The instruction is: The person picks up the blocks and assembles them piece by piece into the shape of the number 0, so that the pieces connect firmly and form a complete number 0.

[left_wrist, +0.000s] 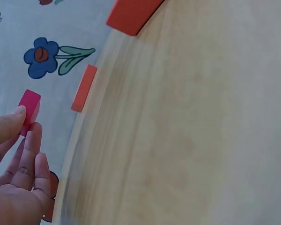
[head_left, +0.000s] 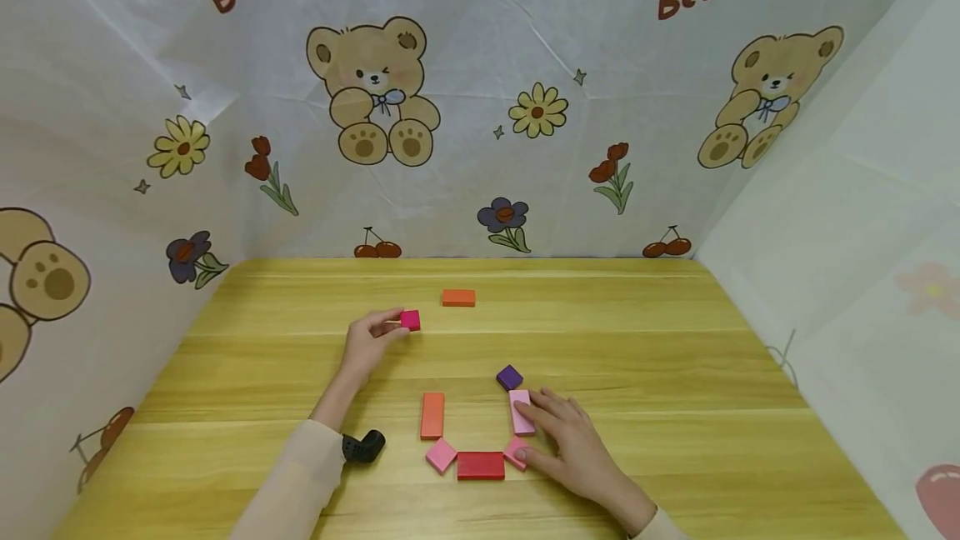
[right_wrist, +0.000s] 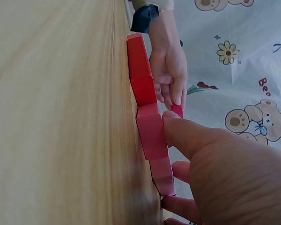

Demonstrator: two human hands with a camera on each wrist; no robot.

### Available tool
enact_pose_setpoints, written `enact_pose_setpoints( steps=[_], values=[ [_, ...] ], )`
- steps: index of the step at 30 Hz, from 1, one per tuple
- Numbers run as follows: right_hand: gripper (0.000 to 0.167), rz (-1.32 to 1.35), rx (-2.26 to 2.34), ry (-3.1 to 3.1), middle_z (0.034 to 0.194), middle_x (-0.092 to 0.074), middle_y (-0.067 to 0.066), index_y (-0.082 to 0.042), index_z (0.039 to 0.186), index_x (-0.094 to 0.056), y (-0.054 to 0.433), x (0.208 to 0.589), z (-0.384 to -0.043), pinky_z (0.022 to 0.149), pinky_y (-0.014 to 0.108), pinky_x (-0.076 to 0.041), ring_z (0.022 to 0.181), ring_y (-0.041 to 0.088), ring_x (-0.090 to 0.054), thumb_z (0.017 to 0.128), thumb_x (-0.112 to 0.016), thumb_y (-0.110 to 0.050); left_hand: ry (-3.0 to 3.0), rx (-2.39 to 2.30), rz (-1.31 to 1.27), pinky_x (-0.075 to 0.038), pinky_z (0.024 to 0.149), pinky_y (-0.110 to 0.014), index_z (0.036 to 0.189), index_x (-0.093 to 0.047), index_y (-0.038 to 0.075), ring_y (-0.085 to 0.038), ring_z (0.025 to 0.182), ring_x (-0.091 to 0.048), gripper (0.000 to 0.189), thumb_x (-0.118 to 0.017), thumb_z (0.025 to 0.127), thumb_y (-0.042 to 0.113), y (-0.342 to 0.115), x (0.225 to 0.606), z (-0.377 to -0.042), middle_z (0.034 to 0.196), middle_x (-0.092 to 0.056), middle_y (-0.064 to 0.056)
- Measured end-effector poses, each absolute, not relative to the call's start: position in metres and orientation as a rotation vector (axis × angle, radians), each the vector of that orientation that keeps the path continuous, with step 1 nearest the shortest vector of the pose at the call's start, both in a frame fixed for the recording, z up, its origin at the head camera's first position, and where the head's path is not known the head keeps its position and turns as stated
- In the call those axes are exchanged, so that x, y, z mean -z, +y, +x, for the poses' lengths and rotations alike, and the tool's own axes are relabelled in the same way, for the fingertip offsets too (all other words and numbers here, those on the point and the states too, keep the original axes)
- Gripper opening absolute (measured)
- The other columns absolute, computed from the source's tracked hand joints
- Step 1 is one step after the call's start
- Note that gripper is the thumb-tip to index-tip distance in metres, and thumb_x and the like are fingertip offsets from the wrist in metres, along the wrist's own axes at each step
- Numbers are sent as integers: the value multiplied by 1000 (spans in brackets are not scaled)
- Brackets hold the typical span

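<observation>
In the head view my left hand (head_left: 367, 342) pinches a small crimson-pink block (head_left: 410, 320) between thumb and fingers. The left wrist view shows the same block (left_wrist: 32, 105) held at the fingertips. My right hand (head_left: 573, 444) rests at the right side of a U-shaped row of blocks, fingers extended. Its index fingertip lies on the long pink block (head_left: 521, 412), and the thumb touches the small pink block (head_left: 515, 452). Left of these lie a red block (head_left: 481, 466), another small pink block (head_left: 441, 456) and an upright-set orange block (head_left: 432, 416). A purple block (head_left: 509, 377) sits at the long pink block's far end.
A separate orange block (head_left: 458, 298) lies near the back of the wooden table (head_left: 637, 340). Behind the table hangs a white cloth (head_left: 480, 48) printed with bears and flowers. A black wrist-worn device (head_left: 364, 446) sticks out from the left sleeve.
</observation>
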State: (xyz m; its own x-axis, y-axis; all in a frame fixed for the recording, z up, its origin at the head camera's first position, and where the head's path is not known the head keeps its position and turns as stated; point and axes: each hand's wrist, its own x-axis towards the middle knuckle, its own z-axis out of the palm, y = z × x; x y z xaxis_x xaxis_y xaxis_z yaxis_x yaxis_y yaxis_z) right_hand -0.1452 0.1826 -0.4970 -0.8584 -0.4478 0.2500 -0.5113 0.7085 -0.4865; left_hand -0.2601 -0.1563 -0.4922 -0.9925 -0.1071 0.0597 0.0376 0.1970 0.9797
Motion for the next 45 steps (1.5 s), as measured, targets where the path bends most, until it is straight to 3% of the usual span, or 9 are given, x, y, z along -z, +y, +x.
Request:
enact_pose_setpoints(
  steps=[9, 15, 33, 45],
  values=[
    [58, 775, -864, -2837, 141, -55, 15, -16, 134, -61, 183, 497, -146, 110, 67, -26, 136, 40, -43, 85, -71, -45, -2426, 1905, 26, -50, 72, -12, 126, -64, 0, -18, 97, -66, 41, -73, 86, 5, -147, 491, -242, 124, -63, -18],
    [57, 774, -862, -2815, 140, -56, 15, -15, 133, -62, 183, 498, -146, 109, 67, -27, 135, 40, -44, 85, -72, -43, -2462, 1911, -61, -50, 69, -16, 125, -65, 0, -10, 90, -64, 40, -73, 86, 5, -141, 497, -233, 121, -63, -17],
    [57, 778, -870, -2807, 140, -56, 15, -16, 133, -62, 184, 497, -145, 109, 66, -27, 135, 40, -44, 84, -73, -43, -2582, 1850, -377, -51, 71, -18, 122, -67, -1, -8, 84, -64, 38, -74, 85, 6, -132, 505, -224, 113, -66, -17],
    [55, 789, -863, -2799, 139, -56, 14, -17, 133, -62, 183, 495, -145, 108, 68, -28, 134, 41, -45, 86, -71, -45, -2672, 1729, -546, -44, 61, -19, 121, -68, 1, -9, 76, -54, 36, -72, 88, 14, -135, 505, -223, 110, -67, -13]
  ],
)
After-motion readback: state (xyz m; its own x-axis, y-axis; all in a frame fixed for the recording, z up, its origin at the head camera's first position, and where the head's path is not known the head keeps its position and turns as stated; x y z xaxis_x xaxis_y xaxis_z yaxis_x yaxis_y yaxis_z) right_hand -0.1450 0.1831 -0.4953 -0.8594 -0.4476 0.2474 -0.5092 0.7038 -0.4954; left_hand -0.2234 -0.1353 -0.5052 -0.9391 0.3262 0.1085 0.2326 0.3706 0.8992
